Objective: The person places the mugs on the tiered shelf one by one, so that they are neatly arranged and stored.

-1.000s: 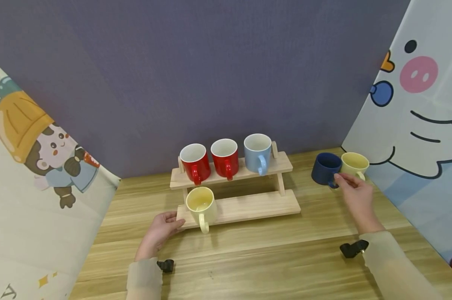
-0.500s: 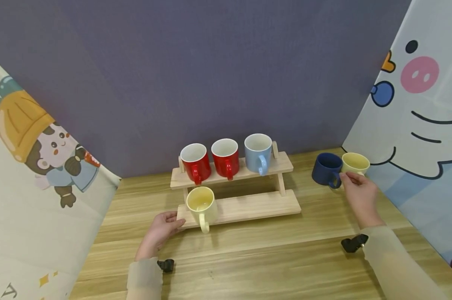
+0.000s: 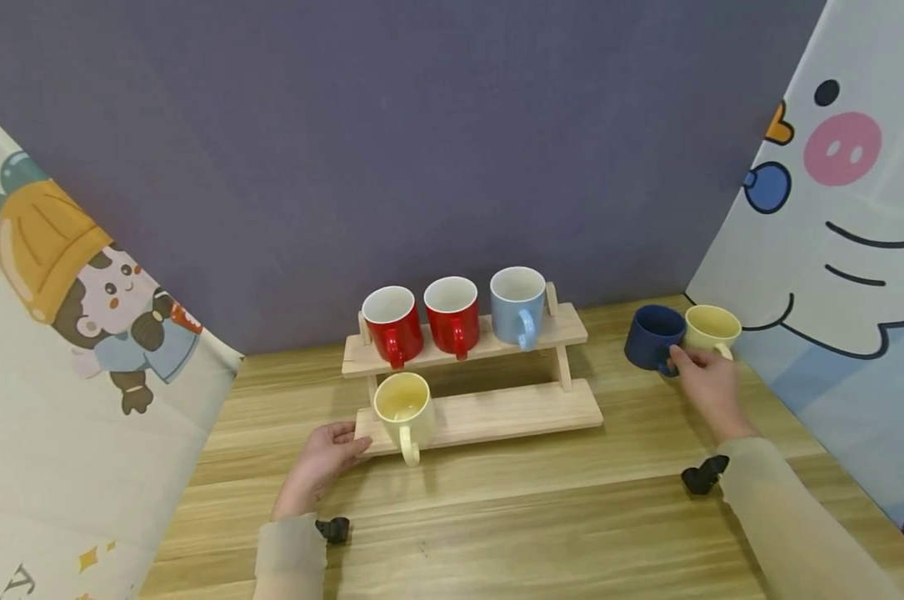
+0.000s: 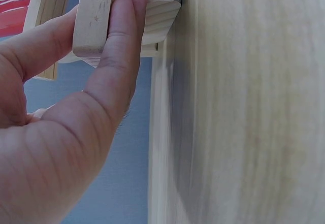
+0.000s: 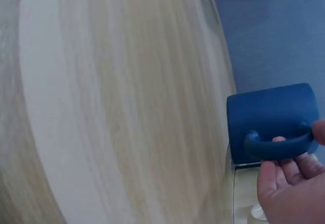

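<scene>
My left hand (image 3: 326, 458) grips the left end of the lower board of a two-tier wooden display shelf (image 3: 511, 414); in the left wrist view the thumb and fingers (image 4: 114, 56) pinch the board end. At the right, my right hand (image 3: 710, 387) holds the handle of a dark blue mug (image 3: 652, 335). In the right wrist view a fingertip shows through the loop of the dark blue mug (image 5: 269, 109), with the thumb at the handle's end. Touching or very near that mug is a pale yellow mug (image 3: 711, 325), partly behind my right hand.
Two red mugs (image 3: 393, 329) and a light blue mug (image 3: 516, 307) stand on the upper board. Another pale yellow mug (image 3: 405, 408) sits on the lower board's left end, handle toward me. A dark wall (image 3: 452, 150) rises behind the wood-grain table (image 3: 496, 517).
My right hand shifted slightly right, uncovering the dark blue mug's handle, then came back left onto it. The left hand and the mugs have stayed in place.
</scene>
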`<state>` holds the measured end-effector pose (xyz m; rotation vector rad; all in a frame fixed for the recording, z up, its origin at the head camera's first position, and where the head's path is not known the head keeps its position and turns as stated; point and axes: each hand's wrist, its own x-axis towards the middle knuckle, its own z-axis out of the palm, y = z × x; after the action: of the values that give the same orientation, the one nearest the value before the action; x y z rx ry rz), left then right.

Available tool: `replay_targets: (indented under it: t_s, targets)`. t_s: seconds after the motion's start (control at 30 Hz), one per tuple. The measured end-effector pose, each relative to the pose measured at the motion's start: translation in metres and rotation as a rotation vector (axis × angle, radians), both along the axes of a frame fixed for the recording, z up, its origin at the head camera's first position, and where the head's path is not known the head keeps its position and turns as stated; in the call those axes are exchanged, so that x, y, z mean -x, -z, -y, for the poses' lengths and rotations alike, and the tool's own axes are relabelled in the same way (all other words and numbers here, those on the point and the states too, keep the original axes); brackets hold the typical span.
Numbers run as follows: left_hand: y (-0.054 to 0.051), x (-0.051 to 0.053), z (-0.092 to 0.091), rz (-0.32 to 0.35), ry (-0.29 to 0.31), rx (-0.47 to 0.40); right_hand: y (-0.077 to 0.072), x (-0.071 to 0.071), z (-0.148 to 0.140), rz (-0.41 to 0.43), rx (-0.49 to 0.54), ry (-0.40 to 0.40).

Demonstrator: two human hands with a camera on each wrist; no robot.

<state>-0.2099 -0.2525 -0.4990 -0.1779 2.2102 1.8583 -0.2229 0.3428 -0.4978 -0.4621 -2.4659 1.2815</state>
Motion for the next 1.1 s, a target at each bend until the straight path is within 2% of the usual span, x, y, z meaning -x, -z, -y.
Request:
replay_targets:
  t_s: [0.2,0.43,0.57,0.83,1.0,1.1]
  targets:
    - [-0.0019,0.0013,-0.002,-0.006,0.012,-0.01,0.0009,0.0024,-0.0036,-0.001,-0.003,-0.005]
    - [-0.0013,0.0016,-0.0015,-0.012,0.012,-0.004,-0.0017,0.0072,-0.0055,0.065,0.043,-0.102]
    - [0.0003,0.0007,-0.0004,-0.009,0.013,-0.018,-0.0009,0.0084,-0.0065,0.069,0.087,-0.137]
    - [0.0007,-0.0008,0.0002,-0.01,0.017,-0.017,0.0015,0.0081,-0.0056,0.092,0.131,-0.131]
    - [-0.0003,-0.001,0.0004,-0.007,0.014,-0.005,0.0002,0.008,-0.0035,0.067,0.158,-0.146]
    - [-0.0005,-0.0011,0.0003,-0.006,0.012,-0.005,0.0005,0.0089,-0.0033,0.038,0.209,-0.162]
